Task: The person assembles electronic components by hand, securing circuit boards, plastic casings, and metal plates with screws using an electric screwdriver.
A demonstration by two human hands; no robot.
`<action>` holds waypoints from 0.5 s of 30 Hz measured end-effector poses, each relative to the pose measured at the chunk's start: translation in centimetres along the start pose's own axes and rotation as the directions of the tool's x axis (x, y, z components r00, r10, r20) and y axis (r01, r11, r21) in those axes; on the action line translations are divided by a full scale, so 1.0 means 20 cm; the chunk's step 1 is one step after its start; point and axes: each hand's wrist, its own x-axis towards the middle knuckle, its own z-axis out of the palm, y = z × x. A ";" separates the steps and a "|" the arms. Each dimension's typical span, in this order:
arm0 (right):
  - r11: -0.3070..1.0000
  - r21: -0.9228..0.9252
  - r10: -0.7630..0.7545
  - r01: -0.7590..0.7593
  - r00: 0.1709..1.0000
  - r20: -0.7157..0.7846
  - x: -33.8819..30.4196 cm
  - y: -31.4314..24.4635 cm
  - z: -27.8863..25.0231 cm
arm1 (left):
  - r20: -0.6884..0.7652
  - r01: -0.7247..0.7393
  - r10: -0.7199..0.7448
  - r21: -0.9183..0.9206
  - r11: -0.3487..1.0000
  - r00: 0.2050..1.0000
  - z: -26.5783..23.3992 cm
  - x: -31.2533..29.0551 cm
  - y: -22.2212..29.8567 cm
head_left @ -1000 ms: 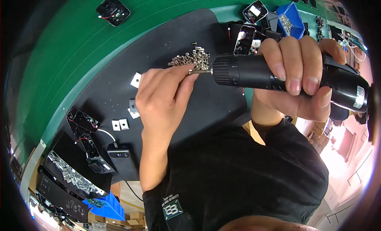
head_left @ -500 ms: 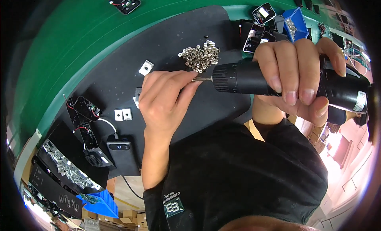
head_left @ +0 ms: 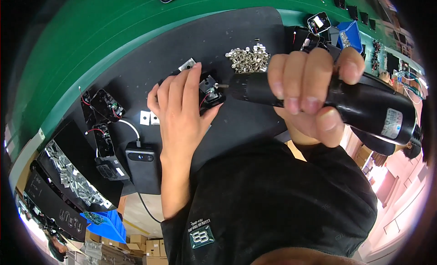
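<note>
Since a moment ago the left hand (head_left: 182,108) has left the screw pile (head_left: 248,59) and now clamps the small black casing (head_left: 210,91) just below it, while the right hand (head_left: 314,89), fingers wrapped tight, brings the electric screwdriver (head_left: 318,98) tip to it, so fastening looks underway

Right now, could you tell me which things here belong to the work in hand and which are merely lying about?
In hand:
left hand
small black housing
right hand
black electric screwdriver
pile of screws

Lying about:
power bank
blue bin
tray of metal brackets
</note>
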 end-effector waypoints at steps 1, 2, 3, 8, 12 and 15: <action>1.000 -0.008 0.000 0.000 1.000 0.002 0.00 0.02 0.01 | -0.004 -0.003 0.003 -0.006 1.000 1.000 0.01 0.01 0.00; 0.999 -0.033 -0.014 0.014 1.000 0.010 0.00 0.03 0.02 | -0.013 -0.002 0.002 -0.019 1.000 1.000 0.01 0.01 0.01; 0.998 -0.057 -0.028 0.029 0.999 0.019 0.00 0.04 0.02 | -0.021 -0.001 0.000 -0.032 0.999 1.000 0.01 0.02 0.01; 0.995 -0.086 -0.053 0.056 0.998 0.033 0.01 0.05 0.00 | 0.020 0.018 -0.017 -0.050 0.999 1.000 0.00 0.05 0.03; 0.993 -0.105 -0.053 0.053 0.999 0.003 0.01 0.07 0.02 | 0.026 0.032 -0.030 -0.041 0.999 0.999 0.00 0.06 0.03; 0.991 -0.123 -0.047 0.045 0.999 -0.019 0.02 0.05 0.05 | -0.003 0.009 -0.009 -0.068 0.998 1.000 -0.01 0.08 0.05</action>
